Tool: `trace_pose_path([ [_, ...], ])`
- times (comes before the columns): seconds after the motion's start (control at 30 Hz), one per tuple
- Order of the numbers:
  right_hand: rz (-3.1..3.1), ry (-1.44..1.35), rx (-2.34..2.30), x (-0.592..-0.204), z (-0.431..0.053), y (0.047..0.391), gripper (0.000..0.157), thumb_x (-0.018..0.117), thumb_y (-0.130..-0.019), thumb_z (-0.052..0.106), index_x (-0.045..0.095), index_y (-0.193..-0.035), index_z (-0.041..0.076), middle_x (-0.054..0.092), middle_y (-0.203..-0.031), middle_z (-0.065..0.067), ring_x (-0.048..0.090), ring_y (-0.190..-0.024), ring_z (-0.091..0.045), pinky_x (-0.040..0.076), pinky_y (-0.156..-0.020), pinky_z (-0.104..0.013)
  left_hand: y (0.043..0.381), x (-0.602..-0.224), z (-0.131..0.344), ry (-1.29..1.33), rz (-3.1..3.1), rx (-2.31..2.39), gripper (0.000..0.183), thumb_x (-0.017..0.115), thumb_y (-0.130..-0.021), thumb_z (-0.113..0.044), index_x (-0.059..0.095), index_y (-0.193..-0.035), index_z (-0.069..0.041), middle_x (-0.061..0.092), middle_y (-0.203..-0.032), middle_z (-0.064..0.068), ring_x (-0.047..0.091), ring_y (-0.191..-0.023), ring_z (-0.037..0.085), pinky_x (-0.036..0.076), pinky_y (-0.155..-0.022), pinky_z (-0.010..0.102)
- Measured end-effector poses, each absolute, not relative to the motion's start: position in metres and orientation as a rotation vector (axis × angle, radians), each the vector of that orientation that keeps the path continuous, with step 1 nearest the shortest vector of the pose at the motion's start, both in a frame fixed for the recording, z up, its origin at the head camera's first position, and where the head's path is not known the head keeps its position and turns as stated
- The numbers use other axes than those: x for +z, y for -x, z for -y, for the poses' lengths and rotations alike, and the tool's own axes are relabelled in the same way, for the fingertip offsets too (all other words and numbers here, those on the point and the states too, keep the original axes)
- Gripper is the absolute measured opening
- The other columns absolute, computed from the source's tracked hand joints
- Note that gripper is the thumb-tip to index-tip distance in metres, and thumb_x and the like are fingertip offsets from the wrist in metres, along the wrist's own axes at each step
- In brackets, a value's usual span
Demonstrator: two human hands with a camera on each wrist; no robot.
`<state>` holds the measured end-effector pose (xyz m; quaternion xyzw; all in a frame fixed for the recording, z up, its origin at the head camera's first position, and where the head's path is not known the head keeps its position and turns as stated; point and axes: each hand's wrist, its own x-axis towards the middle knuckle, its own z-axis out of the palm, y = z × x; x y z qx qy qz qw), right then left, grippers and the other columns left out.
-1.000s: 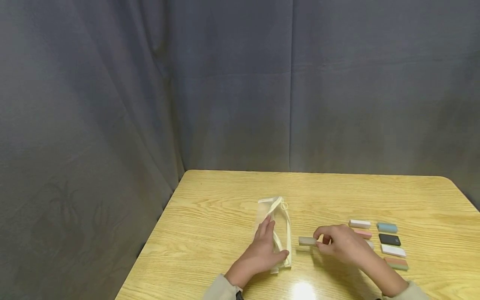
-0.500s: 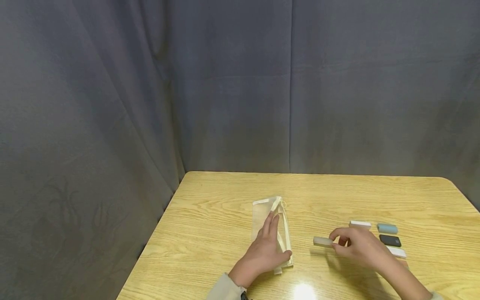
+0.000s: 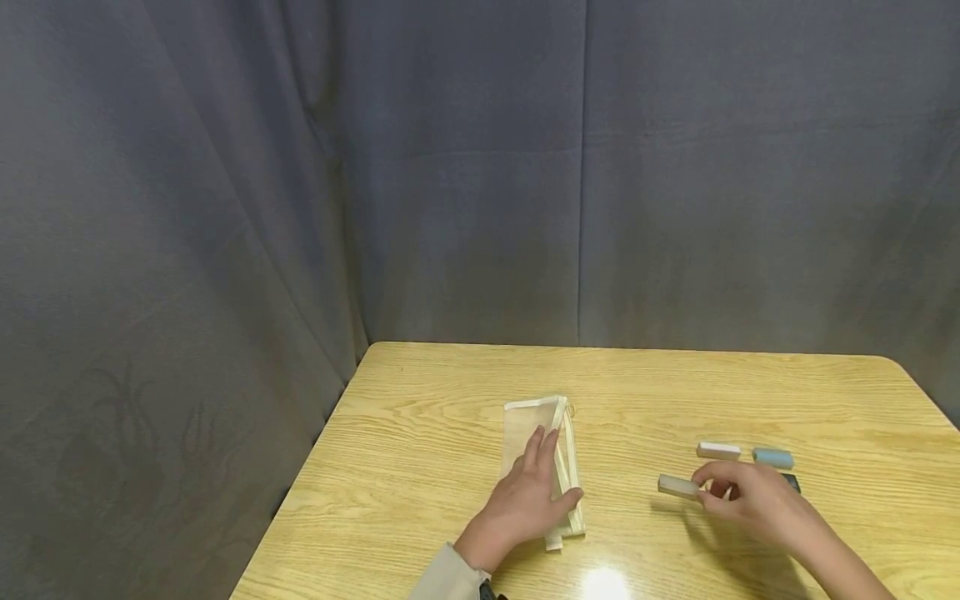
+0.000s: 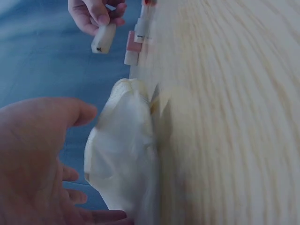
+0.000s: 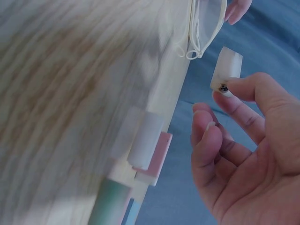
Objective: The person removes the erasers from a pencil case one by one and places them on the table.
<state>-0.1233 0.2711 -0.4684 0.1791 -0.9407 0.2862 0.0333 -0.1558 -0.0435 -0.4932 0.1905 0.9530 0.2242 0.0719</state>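
Observation:
My right hand [image 3: 757, 507] pinches a pale, block-shaped eraser [image 3: 677, 487] by one end between thumb and forefinger, above the table. In the right wrist view a small dark mark shows on the end of this eraser [image 5: 228, 65], close to the thumb; the other fingers are loosely bent. A see-through zip pouch [image 3: 525, 421] with cream edging lies to the left. My left hand [image 3: 517, 512] is laid over the pouch, fingers extended and thumb apart at its zip side. The left wrist view shows the pouch [image 4: 124, 145] beside the spread thumb and fingers.
Beyond the right hand lie a white block [image 3: 718, 451], a blue one [image 3: 772, 457] and part of a black one [image 3: 792, 481]. The right wrist view also shows a pink block [image 5: 161, 152] and a green one [image 5: 110, 204]. A grey curtain [image 3: 465, 183] hangs behind the wooden table [image 3: 405, 467].
My right hand has moved right, away from the pouch, carrying the eraser, and now covers several blocks seen before. My left hand has stayed nearly still; the pouch's gap looks narrower.

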Motion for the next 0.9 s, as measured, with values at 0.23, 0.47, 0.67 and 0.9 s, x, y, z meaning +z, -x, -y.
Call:
trace_pose_path([
  [0.23, 2.803, -0.530, 0.848, -0.476, -0.282, 0.121, 0.019, 0.071, -0.077, 0.009, 0.067, -0.084, 0.026, 0.065, -0.072, 0.011, 0.049, -0.057, 0.006, 0.039, -0.050, -0.019, 0.164, -0.498, 0.046, -0.628, -2.987, 0.517, 0.070, 0.032, -0.096, -0.055, 0.017, -0.150, -0.011, 0.010, -0.155, 0.013, 0.029, -0.135, 0.035, 0.044, -0.094, 0.049],
  [0.47, 2.779, -0.521, 0.823, -0.481, -0.289, 0.117, 0.019, 0.072, -0.077, 0.009, 0.067, -0.082, 0.026, 0.071, -0.100, -0.005, 0.043, -0.053, 0.006, 0.036, -0.047, -0.018, 0.173, -0.503, 0.052, -0.651, -2.963, 0.484, 0.070, 0.019, -0.097, -0.055, 0.016, -0.149, -0.007, 0.015, -0.154, 0.016, 0.010, -0.142, 0.033, 0.015, -0.114, 0.043],
  [0.67, 2.892, -0.473, 0.761, -0.480, -0.295, 0.116, 0.011, 0.071, -0.080, 0.018, 0.068, -0.087, 0.026, 0.062, -0.073, 0.014, 0.044, -0.056, 0.005, 0.035, -0.048, -0.019, 0.177, -0.507, 0.056, -0.607, -2.904, 0.511, 0.072, 0.021, -0.097, -0.056, 0.014, -0.150, -0.008, 0.014, -0.154, 0.015, 0.007, -0.143, 0.031, 0.012, -0.115, 0.040],
  [0.9, 3.028, -0.410, 0.735, -0.477, -0.304, 0.113, 0.009, 0.069, -0.082, 0.024, 0.069, -0.091, 0.024, 0.056, -0.068, 0.017, 0.047, -0.060, 0.004, 0.038, -0.052, -0.020, 0.180, -0.504, 0.056, -0.614, -2.834, 0.509, 0.067, 0.015, -0.097, -0.055, 0.011, -0.151, -0.016, 0.015, -0.154, 0.015, 0.007, -0.142, 0.033, 0.009, -0.115, 0.042],
])
